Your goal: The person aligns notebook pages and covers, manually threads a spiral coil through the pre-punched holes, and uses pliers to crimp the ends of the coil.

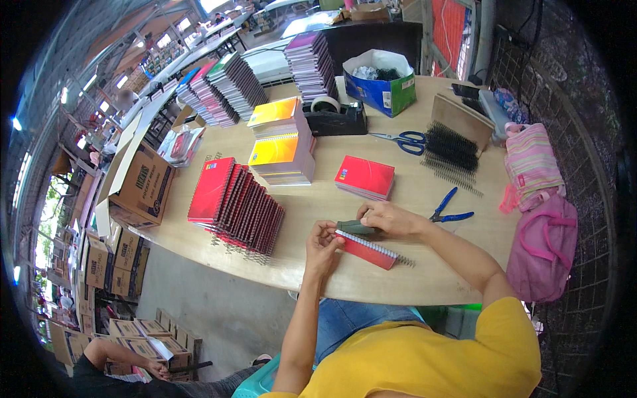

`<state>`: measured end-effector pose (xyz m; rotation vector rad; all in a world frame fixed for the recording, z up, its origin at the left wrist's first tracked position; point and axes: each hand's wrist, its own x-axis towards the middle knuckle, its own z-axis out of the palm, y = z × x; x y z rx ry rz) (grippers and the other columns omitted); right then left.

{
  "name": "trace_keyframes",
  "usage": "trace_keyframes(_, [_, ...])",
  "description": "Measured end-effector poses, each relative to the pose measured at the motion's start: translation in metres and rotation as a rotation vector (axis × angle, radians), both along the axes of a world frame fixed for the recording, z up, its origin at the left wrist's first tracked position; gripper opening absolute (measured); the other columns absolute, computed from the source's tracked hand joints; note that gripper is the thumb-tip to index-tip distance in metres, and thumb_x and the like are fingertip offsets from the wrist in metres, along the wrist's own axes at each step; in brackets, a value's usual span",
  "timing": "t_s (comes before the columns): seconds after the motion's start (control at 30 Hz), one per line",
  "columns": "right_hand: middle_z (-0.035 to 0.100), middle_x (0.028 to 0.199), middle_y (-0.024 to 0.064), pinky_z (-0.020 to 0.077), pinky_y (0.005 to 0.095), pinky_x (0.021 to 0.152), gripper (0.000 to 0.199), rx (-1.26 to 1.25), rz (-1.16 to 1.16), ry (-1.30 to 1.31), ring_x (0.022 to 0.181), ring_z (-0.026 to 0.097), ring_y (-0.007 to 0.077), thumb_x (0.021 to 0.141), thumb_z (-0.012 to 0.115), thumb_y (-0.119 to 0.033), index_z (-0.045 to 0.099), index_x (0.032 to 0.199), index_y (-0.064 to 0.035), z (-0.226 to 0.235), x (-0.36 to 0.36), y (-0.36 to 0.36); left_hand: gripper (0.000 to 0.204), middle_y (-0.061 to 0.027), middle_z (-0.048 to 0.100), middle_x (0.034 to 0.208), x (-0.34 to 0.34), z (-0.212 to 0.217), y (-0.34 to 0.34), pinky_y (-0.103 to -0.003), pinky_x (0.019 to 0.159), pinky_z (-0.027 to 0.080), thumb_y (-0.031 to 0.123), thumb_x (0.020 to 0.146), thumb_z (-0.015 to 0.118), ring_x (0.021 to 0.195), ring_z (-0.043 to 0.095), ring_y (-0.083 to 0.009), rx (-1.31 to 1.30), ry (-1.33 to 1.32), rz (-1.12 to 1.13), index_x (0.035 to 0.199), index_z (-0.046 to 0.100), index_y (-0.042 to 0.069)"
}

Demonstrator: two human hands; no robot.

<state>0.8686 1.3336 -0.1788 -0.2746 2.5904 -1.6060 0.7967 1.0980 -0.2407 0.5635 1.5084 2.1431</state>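
Note:
My left hand (pixel 323 244) is closed on the end of a red notebook (pixel 373 253), its thumb lying over the cover near the spine. A dark wire coil (pixel 405 261) runs along the notebook's holes and sticks out past the right end. My right hand (pixel 383 217) has its fingers bent over a grey-green rounded piece (pixel 355 227) at the spine; its exact kind I cannot make out. A short pile of red notebooks (pixel 365 175) lies just beyond my hands. Blue-handled pliers (pixel 452 207) rest to the right, beside my right forearm.
A tall stack of coil-bound red notebooks (pixel 232 205) stands left, yellow ones (pixel 282 151) behind. Further back are a tape dispenser (pixel 335 119), scissors (pixel 406 140), loose black coils (pixel 451 147) and a blue-green bag (pixel 386 93). Pink bags (pixel 545 249) sit right; another person's arm (pixel 126 351) shows lower left.

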Motion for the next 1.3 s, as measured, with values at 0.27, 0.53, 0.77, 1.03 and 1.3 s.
trace_keyframes(0.27, [0.061,0.125,0.0145,0.0436,0.0358,0.101,0.037,-0.161,-0.079,0.012,0.115,0.057,0.0245,0.098,0.058,-0.027,0.064,0.121,0.0021,-0.003,0.003,0.001,0.046,-0.0026,0.061,0.100,-0.002,0.012,-0.002,-0.023,0.079,0.053,-0.009,0.081,0.075,0.094,0.061,-0.0098,0.038,-0.028,-0.050,0.118,0.052,0.006])
trace_keyframes(0.53, [0.049,0.141,0.0171,0.0362,0.0529,0.111,0.061,1.036,-0.482,0.103,0.134,0.044,0.0371,0.077,0.079,-0.024,0.060,0.134,-0.0136,0.000,0.143,0.077,0.059,-0.0129,0.068,0.116,0.011,0.049,-0.016,-0.021,0.071,0.052,-0.003,0.089,0.067,0.085,0.063,-0.0088,0.005,-0.007,0.052,0.142,0.042,0.004])
trace_keyframes(0.77, [0.059,0.107,0.0107,0.0427,0.0497,0.091,0.049,0.874,-0.532,0.542,0.101,0.056,0.0307,0.075,0.079,-0.026,0.067,0.122,-0.0156,0.011,0.115,0.073,0.062,-0.0117,0.075,0.103,0.017,0.060,-0.016,-0.018,0.065,0.048,-0.001,0.090,0.068,0.076,0.062,-0.0052,-0.095,0.067,0.116,0.145,0.040,0.003])
trace_keyframes(1.03, [0.061,0.110,0.0026,0.0410,0.0545,0.106,0.042,0.998,-0.028,0.993,0.107,0.059,0.0257,0.077,0.074,-0.036,0.070,0.113,-0.0170,0.110,0.028,-0.025,0.060,-0.0099,0.074,0.097,0.028,0.080,-0.019,-0.019,0.066,0.048,-0.002,0.089,0.070,0.075,0.062,-0.0056,-0.123,0.039,0.135,0.143,0.044,0.002])
trace_keyframes(1.3, [0.063,0.100,0.0035,0.0446,0.0499,0.104,0.027,1.128,0.142,1.184,0.103,0.062,0.0240,0.082,0.065,-0.028,0.070,0.103,-0.0118,0.115,0.008,-0.036,0.060,-0.0088,0.073,0.094,0.028,0.082,-0.026,-0.021,0.070,0.051,-0.002,0.088,0.071,0.081,0.066,-0.0087,-0.166,0.059,0.152,0.142,0.044,0.001])
